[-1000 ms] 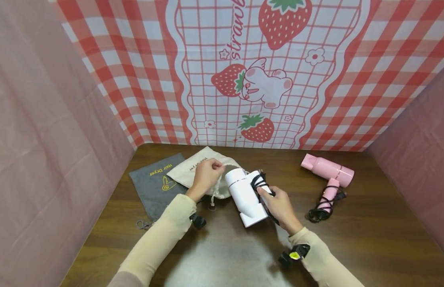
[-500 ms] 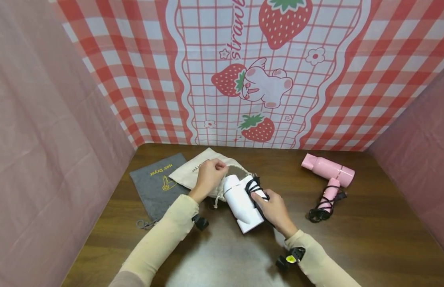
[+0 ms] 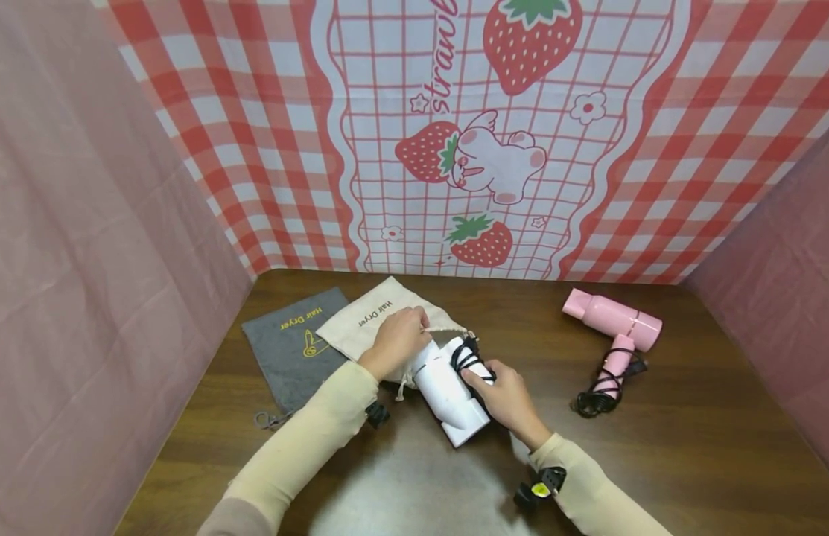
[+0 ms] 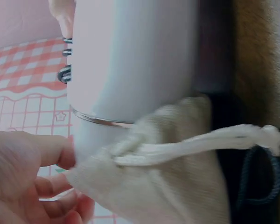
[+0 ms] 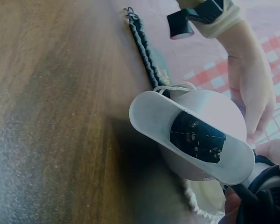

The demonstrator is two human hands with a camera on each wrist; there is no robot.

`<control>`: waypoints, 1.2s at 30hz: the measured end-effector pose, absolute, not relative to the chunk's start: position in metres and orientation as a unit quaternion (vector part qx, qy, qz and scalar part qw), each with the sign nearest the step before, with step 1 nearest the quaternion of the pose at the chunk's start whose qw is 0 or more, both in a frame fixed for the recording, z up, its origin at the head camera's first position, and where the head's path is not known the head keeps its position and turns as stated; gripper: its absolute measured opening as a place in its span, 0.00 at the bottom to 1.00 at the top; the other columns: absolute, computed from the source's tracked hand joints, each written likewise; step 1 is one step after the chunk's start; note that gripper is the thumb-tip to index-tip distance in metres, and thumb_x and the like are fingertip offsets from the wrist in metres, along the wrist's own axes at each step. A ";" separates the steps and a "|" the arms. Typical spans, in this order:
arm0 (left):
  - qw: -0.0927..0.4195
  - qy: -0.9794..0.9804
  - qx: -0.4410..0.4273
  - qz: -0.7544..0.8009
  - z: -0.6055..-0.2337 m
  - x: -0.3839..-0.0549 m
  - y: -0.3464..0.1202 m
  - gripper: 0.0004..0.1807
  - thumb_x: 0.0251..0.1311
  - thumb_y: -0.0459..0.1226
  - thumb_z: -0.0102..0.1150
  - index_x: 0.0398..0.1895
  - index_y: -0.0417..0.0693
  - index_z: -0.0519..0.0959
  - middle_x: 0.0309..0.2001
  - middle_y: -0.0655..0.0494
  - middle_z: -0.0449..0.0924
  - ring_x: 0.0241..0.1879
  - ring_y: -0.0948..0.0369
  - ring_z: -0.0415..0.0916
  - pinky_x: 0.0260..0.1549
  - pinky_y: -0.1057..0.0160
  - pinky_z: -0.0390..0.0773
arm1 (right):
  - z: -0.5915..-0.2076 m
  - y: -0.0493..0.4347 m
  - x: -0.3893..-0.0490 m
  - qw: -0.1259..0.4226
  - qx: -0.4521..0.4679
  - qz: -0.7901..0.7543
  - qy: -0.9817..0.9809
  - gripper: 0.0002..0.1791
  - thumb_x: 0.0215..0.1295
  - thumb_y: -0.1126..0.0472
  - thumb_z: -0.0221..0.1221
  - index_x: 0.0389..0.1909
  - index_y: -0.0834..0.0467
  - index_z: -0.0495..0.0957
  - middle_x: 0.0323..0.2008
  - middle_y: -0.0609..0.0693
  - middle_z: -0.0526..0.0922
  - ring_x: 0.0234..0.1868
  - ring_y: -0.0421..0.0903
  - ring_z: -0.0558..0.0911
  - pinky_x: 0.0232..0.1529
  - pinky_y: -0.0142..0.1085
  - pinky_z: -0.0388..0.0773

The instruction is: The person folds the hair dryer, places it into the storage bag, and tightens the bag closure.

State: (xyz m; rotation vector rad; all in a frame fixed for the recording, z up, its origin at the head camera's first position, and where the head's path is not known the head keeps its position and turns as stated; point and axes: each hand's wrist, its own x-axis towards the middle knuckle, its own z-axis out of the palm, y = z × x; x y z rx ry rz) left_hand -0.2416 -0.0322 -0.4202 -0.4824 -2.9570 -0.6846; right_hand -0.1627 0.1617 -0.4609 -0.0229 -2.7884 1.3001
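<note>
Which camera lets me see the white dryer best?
The head view. It shows most of the white dryer from above, with its nozzle and handle. The left wrist view shows just part of its body up close, with the bag covering some. The right wrist view looks mainly into its nozzle.

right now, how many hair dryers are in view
2: the white hair dryer, in the right hand at the cream pouch, and the pink hair dryer, farther right on the table. Any inside that pouch or the grey pouch would be hidden.
</note>
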 end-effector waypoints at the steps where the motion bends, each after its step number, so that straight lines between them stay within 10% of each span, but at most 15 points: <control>1: 0.025 -0.963 -0.160 -0.216 -0.420 -0.242 -0.031 0.08 0.55 0.35 0.63 0.37 0.44 0.80 0.35 0.50 0.82 0.37 0.55 0.79 0.38 0.58 0.77 | -0.461 0.161 -0.162 0.033 -0.005 0.420 -0.907 0.19 0.61 0.53 0.64 0.38 0.68 0.80 0.29 0.57 0.83 0.28 0.46 0.78 0.31 0.37 0.74; 15: 0.009 -0.968 -0.170 -0.184 -0.420 -0.256 -0.011 0.07 0.56 0.39 0.63 0.22 0.49 0.81 0.27 0.55 0.83 0.26 0.56 0.77 0.26 0.61 0.74 | -0.465 0.156 -0.164 0.033 0.018 0.411 -0.911 0.17 0.60 0.52 0.65 0.36 0.65 0.80 0.26 0.53 0.82 0.26 0.43 0.76 0.29 0.35 0.72; 36: 0.088 -0.941 -0.226 -0.238 -0.422 -0.226 -0.020 0.06 0.58 0.40 0.63 0.31 0.48 0.82 0.27 0.58 0.80 0.27 0.61 0.75 0.29 0.63 0.74 | -0.470 0.149 -0.182 0.018 0.026 0.438 -0.898 0.14 0.60 0.55 0.65 0.25 0.62 0.77 0.20 0.49 0.76 0.21 0.41 0.71 0.24 0.33 0.69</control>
